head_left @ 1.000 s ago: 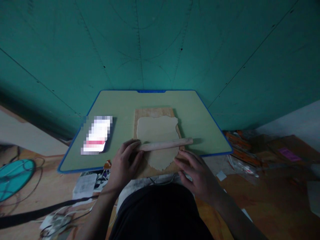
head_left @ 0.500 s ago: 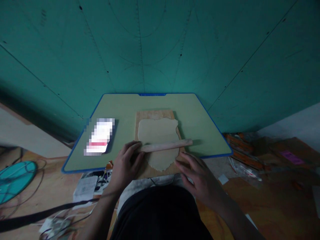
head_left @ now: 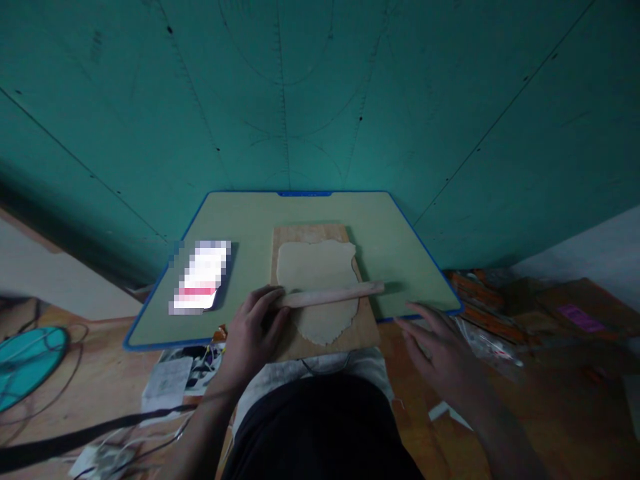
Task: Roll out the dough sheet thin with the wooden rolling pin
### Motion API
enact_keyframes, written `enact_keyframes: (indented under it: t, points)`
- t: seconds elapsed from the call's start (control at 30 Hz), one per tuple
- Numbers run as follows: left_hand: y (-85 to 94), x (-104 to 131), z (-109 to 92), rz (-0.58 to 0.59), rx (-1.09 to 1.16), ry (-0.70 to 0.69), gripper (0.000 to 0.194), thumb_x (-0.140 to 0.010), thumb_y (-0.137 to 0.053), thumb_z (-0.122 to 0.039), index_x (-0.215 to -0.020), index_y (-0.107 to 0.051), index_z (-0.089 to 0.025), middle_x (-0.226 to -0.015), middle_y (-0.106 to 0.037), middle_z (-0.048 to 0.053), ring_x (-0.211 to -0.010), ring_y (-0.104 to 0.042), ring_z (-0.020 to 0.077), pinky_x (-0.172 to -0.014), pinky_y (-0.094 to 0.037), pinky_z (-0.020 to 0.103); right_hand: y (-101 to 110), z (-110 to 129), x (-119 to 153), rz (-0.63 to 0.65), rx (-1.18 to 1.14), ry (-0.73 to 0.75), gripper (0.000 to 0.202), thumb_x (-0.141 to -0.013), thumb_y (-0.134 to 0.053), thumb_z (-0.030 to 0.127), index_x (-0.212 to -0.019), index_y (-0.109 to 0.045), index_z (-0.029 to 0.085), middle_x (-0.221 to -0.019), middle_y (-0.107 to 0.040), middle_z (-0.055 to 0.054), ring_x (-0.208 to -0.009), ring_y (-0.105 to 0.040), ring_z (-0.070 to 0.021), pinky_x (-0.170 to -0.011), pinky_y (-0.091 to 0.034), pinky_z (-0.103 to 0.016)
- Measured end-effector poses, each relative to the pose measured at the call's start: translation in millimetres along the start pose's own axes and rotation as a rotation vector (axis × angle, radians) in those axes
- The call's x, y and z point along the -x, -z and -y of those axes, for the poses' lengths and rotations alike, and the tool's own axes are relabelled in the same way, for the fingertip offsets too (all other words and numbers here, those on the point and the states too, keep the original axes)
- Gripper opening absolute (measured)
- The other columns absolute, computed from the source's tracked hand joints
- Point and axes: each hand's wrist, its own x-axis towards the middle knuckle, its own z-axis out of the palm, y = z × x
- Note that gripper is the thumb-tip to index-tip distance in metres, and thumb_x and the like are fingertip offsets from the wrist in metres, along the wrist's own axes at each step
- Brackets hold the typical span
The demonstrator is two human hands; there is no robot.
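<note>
A flat, uneven sheet of dough (head_left: 317, 265) lies on a wooden board (head_left: 310, 233) near the middle of the view. Across its lower half rests a wooden rolling pin (head_left: 335, 294), tilted slightly up to the right. My left hand (head_left: 257, 327) is wrapped round the pin's left end, at the board's left edge. To the right of the board, my right hand (head_left: 437, 347) hovers with its fingers apart, holding nothing, by the table's front edge. The pin's right end sticks out past the dough with no hand on it.
The pale green table (head_left: 245, 213) has a blue rim and stands against a green wall (head_left: 320, 87). A phone with a blurred screen (head_left: 203, 273) lies on its left side. Cables, papers and a teal round object (head_left: 33, 363) are on the floor; cardboard (head_left: 580, 307) lies right.
My right hand has moved away from the board's lower right edge, out to the right. My left hand and the rolling pin have hardly moved.
</note>
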Motion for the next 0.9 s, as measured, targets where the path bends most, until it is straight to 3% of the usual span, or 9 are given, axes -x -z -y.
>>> enact_keyframes:
  t: [0.1, 0.23, 0.33, 0.5, 0.63, 0.8, 0.9]
  points:
    - [0.3, -1, 0, -0.006, 0.004, -0.007, 0.030, -0.100, -0.054, -0.033, -0.122, -0.064, -0.016, -0.121, -0.065, 0.015, -0.111, -0.066, 0.0271, -0.091, -0.058, 0.045, -4, 13, -4, 0.011, -0.044, 0.027, 0.033, -0.094, -0.053, 0.018, -0.122, -0.070, 0.023, -0.123, -0.067, -0.012, -0.112, -0.064, -0.0270, -0.092, -0.059, -0.046]
    - [0.6, -1, 0, -0.007, -0.005, -0.010, 0.029, -0.100, -0.054, -0.033, -0.123, -0.064, -0.018, -0.122, -0.065, 0.014, -0.111, -0.067, 0.0263, -0.092, -0.058, 0.043, -18, 35, -9, 0.098, -0.144, 0.148, 0.041, -0.092, -0.057, 0.021, -0.132, -0.065, 0.023, -0.139, -0.060, -0.014, -0.126, -0.059, -0.0287, -0.098, -0.056, -0.048]
    - [-1.0, 0, 2, -0.009, -0.010, -0.008, 0.029, -0.100, -0.054, -0.034, -0.123, -0.064, -0.019, -0.122, -0.066, 0.014, -0.112, -0.067, 0.0264, -0.092, -0.058, 0.043, -19, 22, -5, 0.062, -0.116, 0.144, 0.033, -0.092, -0.059, 0.027, -0.123, -0.071, 0.025, -0.143, -0.057, -0.013, -0.127, -0.058, -0.0306, -0.098, -0.056, -0.050]
    - [-4.3, 2, 4, -0.037, -0.006, 0.005, 0.030, -0.099, -0.055, -0.035, -0.122, -0.066, -0.018, -0.120, -0.066, 0.015, -0.110, -0.067, 0.0278, -0.092, -0.058, 0.046, -3, -14, 5, -0.122, -0.018, -0.083, 0.023, -0.097, -0.054, 0.025, -0.102, -0.076, 0.026, -0.125, -0.066, -0.011, -0.109, -0.066, -0.0279, -0.090, -0.059, -0.048]
    - [-3.3, 1, 3, -0.026, -0.013, 0.001, 0.032, -0.100, -0.053, -0.036, -0.123, -0.065, -0.018, -0.119, -0.067, 0.015, -0.110, -0.067, 0.0281, -0.090, -0.059, 0.046, -8, -4, -4, -0.149, -0.099, -0.050, 0.024, -0.098, -0.053, 0.020, -0.110, -0.073, 0.025, -0.115, -0.069, -0.009, -0.104, -0.068, -0.0242, -0.089, -0.060, -0.043]
    - [-0.2, 2, 3, -0.021, -0.028, -0.043, 0.030, -0.101, -0.053, -0.035, -0.121, -0.066, -0.017, -0.118, -0.068, 0.015, -0.109, -0.068, 0.0283, -0.091, -0.060, 0.045, -23, 15, -33, -0.151, -0.159, -0.029, 0.036, -0.099, -0.047, 0.018, -0.128, -0.066, 0.026, -0.141, -0.054, -0.014, -0.130, -0.056, -0.0277, -0.102, -0.054, -0.048]
    - [2.1, 5, 4, -0.002, -0.025, -0.065, 0.027, -0.101, -0.052, -0.032, -0.121, -0.066, -0.020, -0.120, -0.066, 0.014, -0.110, -0.068, 0.0274, -0.092, -0.060, 0.043, -32, 15, -52, -0.143, -0.187, -0.036, 0.036, -0.100, -0.049, 0.025, -0.134, -0.063, 0.026, -0.145, -0.051, -0.013, -0.135, -0.051, -0.0277, -0.107, -0.051, -0.049]
